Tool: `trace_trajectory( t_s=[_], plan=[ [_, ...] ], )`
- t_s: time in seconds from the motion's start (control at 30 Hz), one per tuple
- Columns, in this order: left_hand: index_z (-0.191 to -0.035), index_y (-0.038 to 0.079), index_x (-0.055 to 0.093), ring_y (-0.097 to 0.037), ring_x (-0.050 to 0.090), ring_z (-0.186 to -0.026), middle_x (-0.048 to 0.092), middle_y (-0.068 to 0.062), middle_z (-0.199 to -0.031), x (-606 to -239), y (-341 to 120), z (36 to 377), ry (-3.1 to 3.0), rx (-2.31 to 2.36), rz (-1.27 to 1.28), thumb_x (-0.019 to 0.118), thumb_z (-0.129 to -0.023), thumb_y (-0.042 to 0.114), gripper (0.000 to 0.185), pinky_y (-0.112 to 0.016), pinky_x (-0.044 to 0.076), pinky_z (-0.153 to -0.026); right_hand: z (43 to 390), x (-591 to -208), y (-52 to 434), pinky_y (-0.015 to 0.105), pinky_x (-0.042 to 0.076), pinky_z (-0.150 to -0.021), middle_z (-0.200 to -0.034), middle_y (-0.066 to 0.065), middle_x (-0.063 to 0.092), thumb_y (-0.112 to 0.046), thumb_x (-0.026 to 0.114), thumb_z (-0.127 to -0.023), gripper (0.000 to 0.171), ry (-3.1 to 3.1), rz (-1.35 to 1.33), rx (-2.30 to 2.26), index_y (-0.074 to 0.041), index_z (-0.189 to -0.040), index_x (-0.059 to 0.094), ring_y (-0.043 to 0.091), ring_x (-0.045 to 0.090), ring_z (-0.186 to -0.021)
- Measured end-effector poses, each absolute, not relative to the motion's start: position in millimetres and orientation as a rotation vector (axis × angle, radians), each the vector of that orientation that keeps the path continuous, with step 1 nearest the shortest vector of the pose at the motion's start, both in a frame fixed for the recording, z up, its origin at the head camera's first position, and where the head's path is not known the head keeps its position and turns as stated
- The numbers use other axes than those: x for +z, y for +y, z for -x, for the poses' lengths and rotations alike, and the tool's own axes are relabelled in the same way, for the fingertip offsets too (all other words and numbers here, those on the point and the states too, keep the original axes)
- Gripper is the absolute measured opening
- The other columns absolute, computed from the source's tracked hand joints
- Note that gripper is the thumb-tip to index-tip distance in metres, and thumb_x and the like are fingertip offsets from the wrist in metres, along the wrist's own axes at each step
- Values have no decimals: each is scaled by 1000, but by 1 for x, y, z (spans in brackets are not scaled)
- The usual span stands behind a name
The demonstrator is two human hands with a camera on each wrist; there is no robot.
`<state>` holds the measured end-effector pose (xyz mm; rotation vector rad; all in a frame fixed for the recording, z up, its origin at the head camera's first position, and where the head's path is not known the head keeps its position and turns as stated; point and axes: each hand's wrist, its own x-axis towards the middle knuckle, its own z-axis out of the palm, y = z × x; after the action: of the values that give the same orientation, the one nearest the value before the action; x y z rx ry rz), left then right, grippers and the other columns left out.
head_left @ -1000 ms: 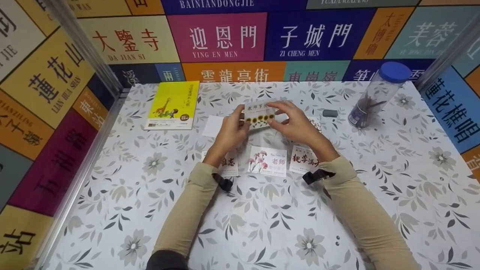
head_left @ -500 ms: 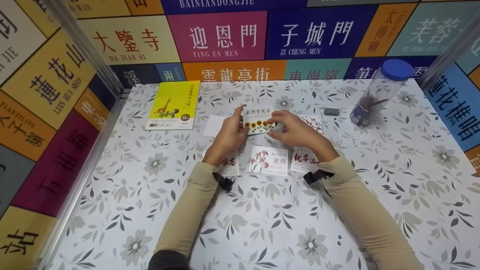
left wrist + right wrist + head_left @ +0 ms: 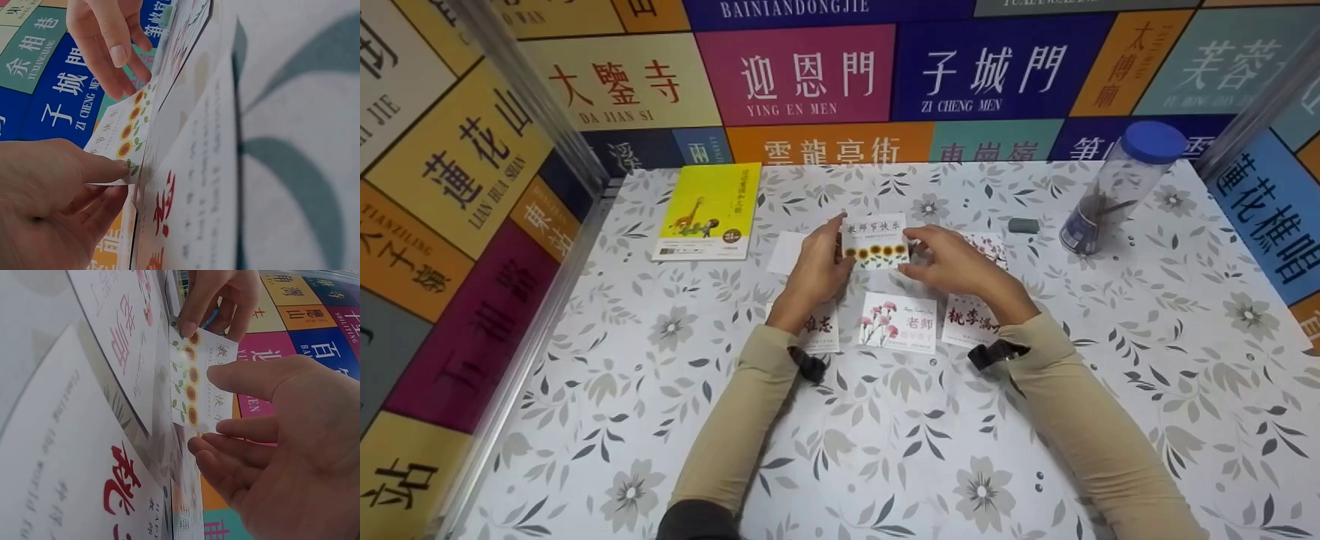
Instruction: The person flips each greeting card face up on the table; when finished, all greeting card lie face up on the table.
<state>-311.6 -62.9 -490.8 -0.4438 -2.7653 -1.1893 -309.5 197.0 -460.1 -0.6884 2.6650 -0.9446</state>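
Note:
A white card with a row of sunflowers point(image 3: 876, 241) lies in the back row of cards, between both hands. My left hand point(image 3: 819, 266) pinches its left edge, thumb on the printed face, fingers behind, as the left wrist view shows. At the right edge, my right hand point(image 3: 960, 262) has its thumb and fingers spread apart, close to the card without gripping it. Just in front lie a pink carnation card point(image 3: 895, 322) and two cards with red writing, one right point(image 3: 966, 319), one left point(image 3: 823, 324), each partly covered by an arm.
A blossom card point(image 3: 990, 246) sits partly behind the right hand, and a white card point(image 3: 785, 251) beside the left. Farther out are a yellow book point(image 3: 707, 210), a small grey-green block point(image 3: 1023, 225) and a clear blue-lidded bottle point(image 3: 1117, 187). Sign-patterned panels point(image 3: 802, 75) border the table.
The sunflower card has come down from a raised, tilted position to lie flat in the back row. Both hands lowered with it, and the right fingers have let go of its edge.

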Motion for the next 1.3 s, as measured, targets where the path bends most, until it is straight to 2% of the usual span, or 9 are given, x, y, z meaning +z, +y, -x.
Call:
trace_trajectory(
  t_s=[0.2, 0.3, 0.43, 0.57, 0.63, 0.7, 0.87, 1.07, 1.3],
  plan=[
    [-165, -5, 37, -26, 68, -108, 70, -20, -126, -490, -63, 310, -2817, -1174, 392, 76, -99, 3, 77, -37, 59, -93, 309, -463, 197, 54, 56, -105, -139, 27, 61, -28, 75, -102, 72, 2673, 709, -884, 4, -160, 47, 39, 64, -118],
    [-164, -7, 36, -23, 66, -99, 70, -20, -118, -489, -64, 310, -2828, -1175, 380, 77, -98, 5, 78, -33, 57, -85, 308, -463, 196, 54, 55, -102, -139, 27, 61, -28, 74, -102, 65, 2673, 744, -841, 5, -155, 54, 38, 62, -114],
    [-146, -7, 59, -21, 60, -82, 70, -18, -99, -489, -66, 312, -2826, -1151, 422, 80, -97, 5, 55, -31, 47, -70, 307, -463, 196, 58, 50, -111, -145, 27, 59, -28, 72, -103, 52, 2664, 786, -782, 4, -144, 66, 41, 59, -123],
    [-117, -5, 73, -24, 63, -88, 74, -19, -100, -490, -68, 315, -2821, -1057, 504, 81, -95, 4, 25, -34, 52, -77, 306, -459, 196, 63, 43, -120, -149, 28, 59, -28, 71, -104, 43, 2649, 817, -758, 3, -134, 73, 45, 55, -137],
    [-110, -6, 76, -31, 65, -92, 75, -22, -101, -490, -69, 316, -2832, -983, 580, 80, -95, 5, 19, -41, 54, -83, 306, -458, 197, 64, 42, -122, -150, 28, 60, -28, 70, -104, 41, 2637, 819, -767, 2, -132, 74, 46, 54, -141],
    [-108, -6, 78, -38, 67, -103, 75, -25, -110, -490, -70, 315, -2849, -922, 642, 80, -96, 9, 19, -47, 54, -95, 306, -458, 198, 63, 41, -124, -151, 27, 59, -28, 70, -104, 42, 2634, 814, -763, 2, -134, 73, 45, 53, -143],
    [-124, -2, 79, -45, 60, -133, 69, -25, -140, -489, -73, 314, -2908, -836, 718, 80, -98, 21, 34, -54, 45, -119, 308, -462, 200, 60, 46, -118, -144, 22, 62, -27, 75, -100, 46, 2650, 795, -760, 1, -136, 70, 42, 58, -132],
    [-129, 0, 77, -41, 60, -135, 69, -23, -140, -490, -73, 314, -2925, -873, 763, 84, -96, 27, 44, -50, 43, -123, 308, -464, 201, 60, 43, -120, -144, 22, 62, -24, 78, -98, 47, 2696, 806, -740, 0, -138, 68, 42, 56, -134],
    [-133, 0, 74, -42, 58, -139, 67, -22, -144, -491, -73, 312, -2912, -922, 764, 81, -98, 21, 41, -49, 41, -126, 310, -466, 203, 61, 38, -125, -151, 21, 59, -20, 75, -101, 44, 2731, 796, -712, -2, -140, 67, 44, 50, -143]
  ],
)
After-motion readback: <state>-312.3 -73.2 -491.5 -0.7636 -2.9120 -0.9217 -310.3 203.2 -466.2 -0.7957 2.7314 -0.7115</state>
